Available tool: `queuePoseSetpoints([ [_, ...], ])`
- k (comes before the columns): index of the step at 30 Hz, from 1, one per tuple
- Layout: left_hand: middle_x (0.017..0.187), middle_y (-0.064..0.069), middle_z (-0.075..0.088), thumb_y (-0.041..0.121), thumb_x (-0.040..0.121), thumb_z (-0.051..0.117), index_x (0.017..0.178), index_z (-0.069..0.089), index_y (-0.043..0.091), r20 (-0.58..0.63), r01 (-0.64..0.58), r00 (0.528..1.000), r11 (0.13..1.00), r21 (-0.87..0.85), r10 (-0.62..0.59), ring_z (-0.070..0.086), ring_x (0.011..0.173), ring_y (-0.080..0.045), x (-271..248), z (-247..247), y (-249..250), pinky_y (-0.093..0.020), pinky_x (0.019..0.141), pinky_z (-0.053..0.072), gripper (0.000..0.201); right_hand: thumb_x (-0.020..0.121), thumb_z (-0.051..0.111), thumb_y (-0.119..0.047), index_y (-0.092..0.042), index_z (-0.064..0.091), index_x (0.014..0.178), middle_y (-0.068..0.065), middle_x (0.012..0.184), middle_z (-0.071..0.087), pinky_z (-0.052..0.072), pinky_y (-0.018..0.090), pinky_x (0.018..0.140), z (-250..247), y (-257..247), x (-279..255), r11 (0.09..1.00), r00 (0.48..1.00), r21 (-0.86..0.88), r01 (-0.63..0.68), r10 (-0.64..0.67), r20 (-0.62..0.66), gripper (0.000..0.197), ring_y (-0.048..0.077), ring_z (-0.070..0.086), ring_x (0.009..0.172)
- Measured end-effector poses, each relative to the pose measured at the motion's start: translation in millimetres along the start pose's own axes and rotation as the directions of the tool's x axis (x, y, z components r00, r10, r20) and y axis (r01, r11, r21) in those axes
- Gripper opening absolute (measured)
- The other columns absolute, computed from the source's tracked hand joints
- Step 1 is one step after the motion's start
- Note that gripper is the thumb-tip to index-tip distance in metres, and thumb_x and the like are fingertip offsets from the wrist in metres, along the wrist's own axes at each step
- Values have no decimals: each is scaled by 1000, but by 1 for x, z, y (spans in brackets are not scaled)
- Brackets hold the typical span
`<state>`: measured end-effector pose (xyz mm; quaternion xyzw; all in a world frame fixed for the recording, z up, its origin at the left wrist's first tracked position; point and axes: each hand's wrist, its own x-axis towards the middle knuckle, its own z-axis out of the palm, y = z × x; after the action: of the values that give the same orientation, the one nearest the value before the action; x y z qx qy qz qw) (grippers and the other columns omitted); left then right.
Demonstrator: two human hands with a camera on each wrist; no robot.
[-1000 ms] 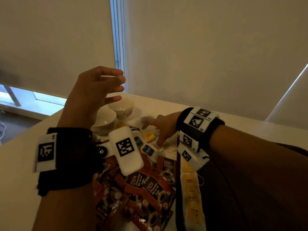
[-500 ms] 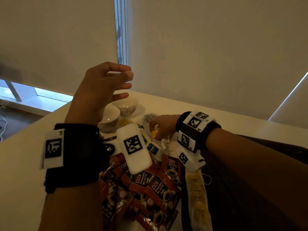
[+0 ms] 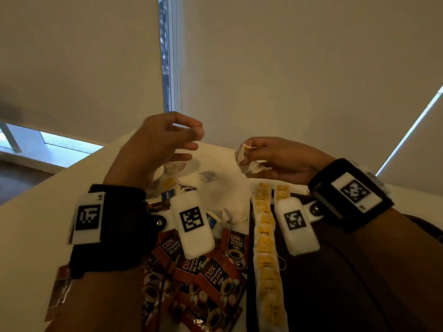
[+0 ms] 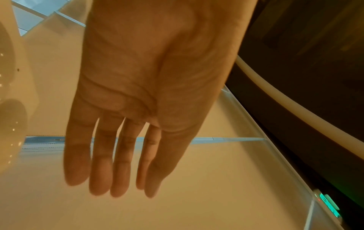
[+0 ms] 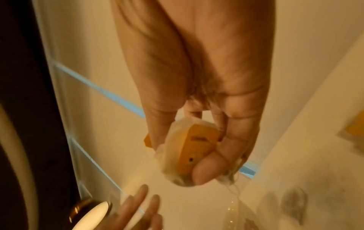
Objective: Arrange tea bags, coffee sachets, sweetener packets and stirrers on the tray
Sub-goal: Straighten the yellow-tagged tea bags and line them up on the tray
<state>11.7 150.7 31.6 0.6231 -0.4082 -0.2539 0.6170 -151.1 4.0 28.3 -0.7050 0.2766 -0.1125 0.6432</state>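
We've got both hands raised over the table, and the right hand grips a small clump of tea bags, fingers and thumb curled round crumpled white paper with a yellow tag showing in the right wrist view; how many bags are in that clump we cannot tell. Just across from it the left hand holds nothing, its fingers straight and close together in the left wrist view, slightly bent from the head view. Down below, we count at least three dark D2X black coffee sachets with readable labels in an overlapping heap, more half hidden beneath. Beside them to the right runs one long strip of yellow-tagged tea bags, and a second, shorter strip starts just beside its far end. A few small blue packets and one yellow packet lie near the left wrist, and more loose white tea bags sit between the wrists. One pale bowl shows under the left fingers. The table is white and smooth; behind it hang cream roller blinds with a narrow strip of window between them.
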Motion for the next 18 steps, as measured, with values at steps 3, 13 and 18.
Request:
queuePoseSetpoints([
  [3,93,-9,70,19,86,64,99,66,11,183,34,982,996,79,-48,65,79,-16,-3,25,5,-25,66,56,15,89,53,1,-9,57,90,8,88,62,55,22,63,-9,13,-25,988,999,152,9,-3,-42,11,14,62,75],
  [13,91,-19,70,24,77,74,103,62,5,456,74,879,984,164,-142,71,80,-21,-23,110,4,-34,71,60,34,77,71,-7,-11,65,83,9,83,65,56,44,70,-3,55,-87,896,786,-350,273,-418,-456,10,32,65,81],
  [18,84,-21,68,9,80,71,103,60,2,410,47,909,997,66,-70,70,70,-20,-27,125,2,-27,62,58,26,76,73,-8,-11,63,98,12,96,66,56,39,75,-9,58,-101,961,858,-184,207,-269,-438,24,32,65,92],
])
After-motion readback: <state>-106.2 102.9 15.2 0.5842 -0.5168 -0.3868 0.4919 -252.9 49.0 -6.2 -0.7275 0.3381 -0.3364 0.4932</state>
